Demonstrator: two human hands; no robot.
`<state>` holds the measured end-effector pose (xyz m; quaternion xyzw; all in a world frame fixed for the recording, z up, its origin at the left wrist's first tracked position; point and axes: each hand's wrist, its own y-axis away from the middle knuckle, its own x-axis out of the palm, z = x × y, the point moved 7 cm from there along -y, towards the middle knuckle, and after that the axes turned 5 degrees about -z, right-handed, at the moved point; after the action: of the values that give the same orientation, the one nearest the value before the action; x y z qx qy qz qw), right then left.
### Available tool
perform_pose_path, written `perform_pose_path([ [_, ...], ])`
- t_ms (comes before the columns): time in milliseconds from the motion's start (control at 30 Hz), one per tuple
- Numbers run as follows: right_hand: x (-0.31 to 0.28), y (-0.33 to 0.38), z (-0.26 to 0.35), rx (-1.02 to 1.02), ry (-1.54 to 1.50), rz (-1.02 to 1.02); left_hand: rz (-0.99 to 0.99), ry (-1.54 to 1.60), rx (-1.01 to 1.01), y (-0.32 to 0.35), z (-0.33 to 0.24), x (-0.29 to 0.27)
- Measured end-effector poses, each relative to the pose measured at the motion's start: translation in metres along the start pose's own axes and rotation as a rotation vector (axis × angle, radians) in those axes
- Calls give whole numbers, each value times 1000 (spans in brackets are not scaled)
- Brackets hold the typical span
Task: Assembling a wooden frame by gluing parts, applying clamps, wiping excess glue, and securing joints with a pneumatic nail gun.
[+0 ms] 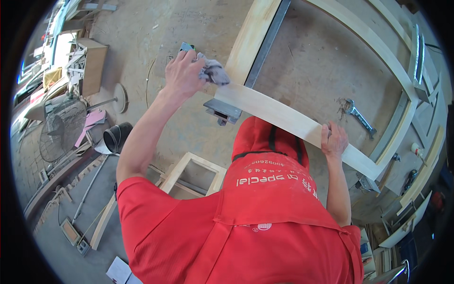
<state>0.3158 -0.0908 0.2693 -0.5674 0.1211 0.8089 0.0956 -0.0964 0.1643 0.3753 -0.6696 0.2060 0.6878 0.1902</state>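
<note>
My left hand is closed around a crumpled grey cloth, which touches the near left corner of a pale wooden frame. Beyond the fingers pokes a small grey-and-green object; most of it is hidden, so its kind cannot be told. My right hand grips the near rail toward its right end, fingers bent over the wood. Grey metal clamp-like supports, one at the left corner and one at the right, sit under the frame.
A wrench lies inside the frame's opening. Behind my left arm are a smaller wooden frame, a black bucket, a wire fan guard and a box of offcuts. More timber frames stand at the right.
</note>
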Motion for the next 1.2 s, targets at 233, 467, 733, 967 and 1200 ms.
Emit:
perform_pose_path([
  [233,5,-1,0,2,-21,20,243,-105,246,-4,-66,17],
  [467,-18,-9,-24,52,41,-47,109,168,460,-39,-100,17],
  [733,4,-65,-69,9,-151,-173,227,45,469,-65,-143,43],
  [967,-29,-51,-110,-20,-282,-240,-92,266,263,-161,-230,-34],
  [1200,-70,-12,-196,-59,-404,-336,-54,940,858,-199,-663,-80],
])
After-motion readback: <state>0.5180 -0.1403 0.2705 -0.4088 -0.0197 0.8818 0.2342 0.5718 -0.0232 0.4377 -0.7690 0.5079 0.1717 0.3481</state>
